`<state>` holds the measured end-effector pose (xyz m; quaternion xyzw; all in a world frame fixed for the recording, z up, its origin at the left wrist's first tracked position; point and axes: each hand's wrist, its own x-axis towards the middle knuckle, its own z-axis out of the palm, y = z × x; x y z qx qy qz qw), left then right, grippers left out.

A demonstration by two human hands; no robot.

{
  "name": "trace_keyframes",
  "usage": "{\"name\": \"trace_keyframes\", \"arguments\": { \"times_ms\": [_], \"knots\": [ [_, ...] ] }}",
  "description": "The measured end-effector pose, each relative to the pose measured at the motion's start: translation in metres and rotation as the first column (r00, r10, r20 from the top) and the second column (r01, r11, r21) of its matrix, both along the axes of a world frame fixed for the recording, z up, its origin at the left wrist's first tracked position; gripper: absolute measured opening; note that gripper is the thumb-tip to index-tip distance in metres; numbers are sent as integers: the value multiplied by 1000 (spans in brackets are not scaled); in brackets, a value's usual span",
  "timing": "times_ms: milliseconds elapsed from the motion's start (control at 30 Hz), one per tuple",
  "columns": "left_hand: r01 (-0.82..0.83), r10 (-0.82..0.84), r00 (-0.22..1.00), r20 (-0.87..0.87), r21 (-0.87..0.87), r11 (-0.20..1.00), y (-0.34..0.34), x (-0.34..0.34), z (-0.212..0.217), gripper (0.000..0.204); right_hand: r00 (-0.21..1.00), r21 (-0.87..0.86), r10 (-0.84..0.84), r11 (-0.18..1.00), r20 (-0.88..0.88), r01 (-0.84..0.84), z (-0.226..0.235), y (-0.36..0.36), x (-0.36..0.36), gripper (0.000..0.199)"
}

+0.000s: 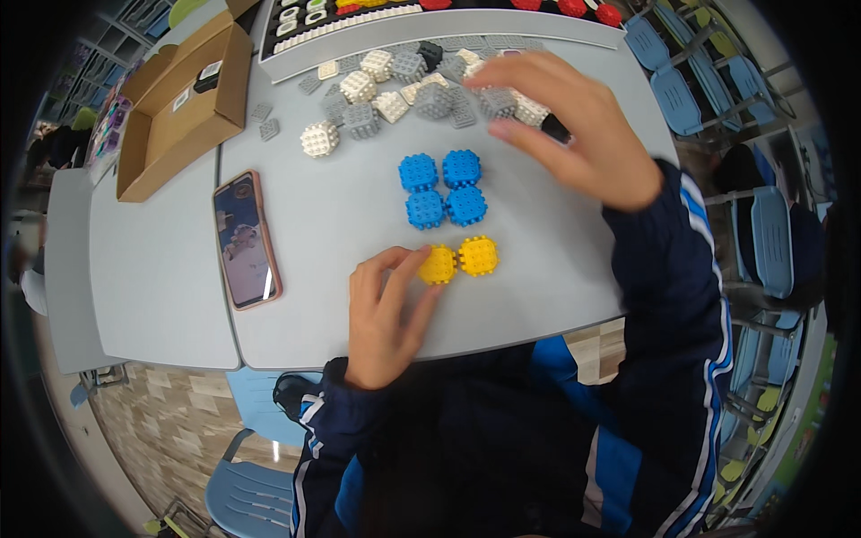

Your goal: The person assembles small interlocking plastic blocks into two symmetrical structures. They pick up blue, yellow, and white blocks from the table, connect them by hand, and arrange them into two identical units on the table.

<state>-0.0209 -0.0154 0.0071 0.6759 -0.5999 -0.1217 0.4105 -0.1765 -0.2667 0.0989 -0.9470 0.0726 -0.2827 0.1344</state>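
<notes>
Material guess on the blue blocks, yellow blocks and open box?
Blue blocks: likely moulded plastic, satin; uniform colour, regular studs. Yellow blocks: same studded form, probably similar plastic. Open box: looks like matte cardboard; plain brown, thin walls.

pale tray cut off at the top, white block partly hidden by right hand

Soft, even light, with fisheye bending toward black corners.

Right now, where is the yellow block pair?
In the head view, the yellow block pair lies near centre, just below the four blue blocks, with the left hand touching its left side.
</notes>
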Motion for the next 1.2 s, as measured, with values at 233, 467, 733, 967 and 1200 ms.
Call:
{"name": "trace_keyframes", "arguments": {
  "times_ms": [233, 467, 733, 967, 1200],
  "knots": [
    [40, -40, 998, -54, 1, 999, 2, 2, -1, 49, 992, -3, -28, 1000, -127, 27, -37, -81, 135, 26],
    [72, -72, 996, -57, 3, 997, 3, 4, 0, 48, 851, -197, -297, 953, -434, 232, -34, -62, 198, 25],
    [95, -96, 994, -48, -27, 995, 2, 5, -3, 49, 792, -304, -463, 881, -397, 362, -73, -83, 254, 27],
    [105, -105, 994, -28, -30, 994, 2, 7, -3, 50, 859, -201, -317, 946, -402, 255, -87, -104, 244, 28],
    [109, -109, 994, -24, -25, 994, 1, 6, -3, 50, 931, -157, -202, 974, -304, 160, -74, -96, 240, 28]
  ]
}}
